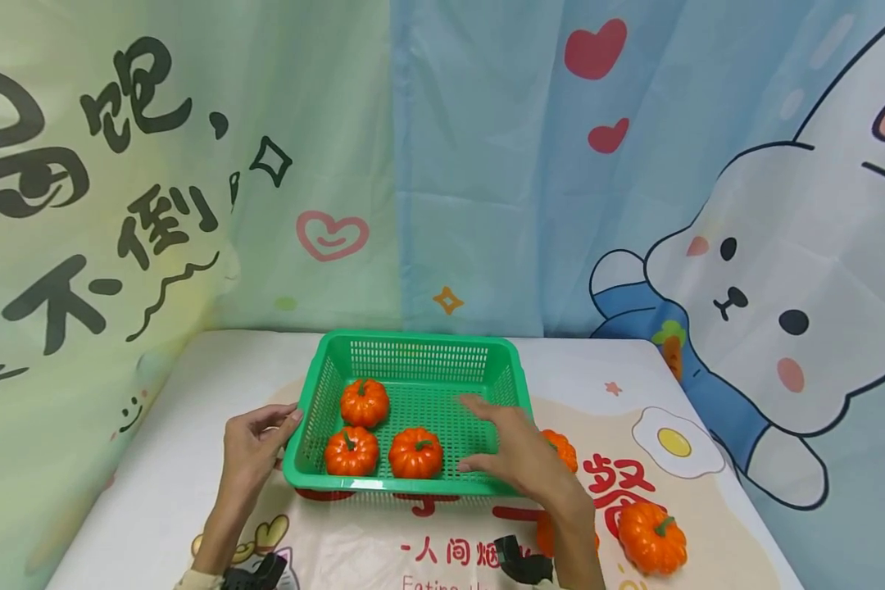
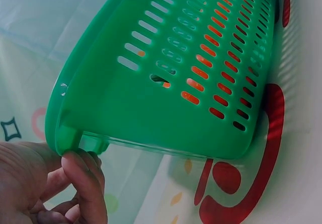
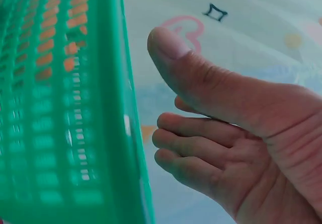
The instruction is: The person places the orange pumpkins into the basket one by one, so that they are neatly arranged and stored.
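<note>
A green plastic basket (image 1: 406, 483) stands on the table with three small orange pumpkins in it: one (image 1: 365, 402) at the back left, one (image 1: 351, 451) at the front left and one (image 1: 416, 453) in the front middle. The left hand (image 1: 254, 447) pinches the basket's left rim between thumb and fingers; the left wrist view shows this grip on the rim (image 2: 60, 108) closely. Over the basket's right side hovers the right hand (image 1: 519, 451), thumb and fingers spread, holding nothing. In the right wrist view its fingers (image 3: 201, 146) are apart from the basket wall.
Right of the basket, one pumpkin (image 1: 560, 449) is partly hidden by the right hand, and another (image 1: 545, 533) by the right forearm. A further pumpkin (image 1: 652, 537) lies at the front right of the printed tablecloth (image 1: 369, 537). A printed curtain (image 1: 472, 164) hangs behind the table.
</note>
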A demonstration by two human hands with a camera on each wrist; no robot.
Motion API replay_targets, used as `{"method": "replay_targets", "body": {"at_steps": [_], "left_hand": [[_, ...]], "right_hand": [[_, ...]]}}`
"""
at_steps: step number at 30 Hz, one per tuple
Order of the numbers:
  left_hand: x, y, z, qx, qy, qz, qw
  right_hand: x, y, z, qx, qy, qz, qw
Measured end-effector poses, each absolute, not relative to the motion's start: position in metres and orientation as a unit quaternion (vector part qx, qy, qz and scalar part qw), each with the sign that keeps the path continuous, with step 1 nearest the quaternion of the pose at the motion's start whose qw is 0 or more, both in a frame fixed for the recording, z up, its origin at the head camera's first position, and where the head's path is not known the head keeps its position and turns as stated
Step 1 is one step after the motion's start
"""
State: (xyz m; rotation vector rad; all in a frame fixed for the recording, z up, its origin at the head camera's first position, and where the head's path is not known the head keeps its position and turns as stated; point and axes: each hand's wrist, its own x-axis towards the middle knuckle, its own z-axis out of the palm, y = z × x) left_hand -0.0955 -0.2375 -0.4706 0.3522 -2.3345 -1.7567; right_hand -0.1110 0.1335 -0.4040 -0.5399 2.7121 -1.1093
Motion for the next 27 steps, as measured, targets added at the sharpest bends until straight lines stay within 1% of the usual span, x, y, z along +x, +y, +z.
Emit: {"method": "replay_targets", "body": {"at_steps": [6, 16, 22, 27], "left_hand": [[-0.096, -0.237, -0.470, 0.130, -0.796, -0.584, 0.098], [-0.096, -0.236, -0.470, 0.123, -0.793, -0.588, 0.099], [-0.096, -0.236, -0.470, 0.124, -0.792, -0.589, 0.101], [-0.095, -0.236, -0.470, 0.121, -0.794, -0.588, 0.101]], "right_hand": [[-0.108, 0.159, -0.399, -0.139, 0.920, -0.362, 0.066], [-0.100, 0.198, -0.400, -0.121, 0.931, -0.343, 0.022], [-0.098, 0.213, -0.404, -0.088, 0.938, -0.334, 0.026], [-0.098, 0.222, -0.410, -0.090, 0.941, -0.325, 0.017]]}}
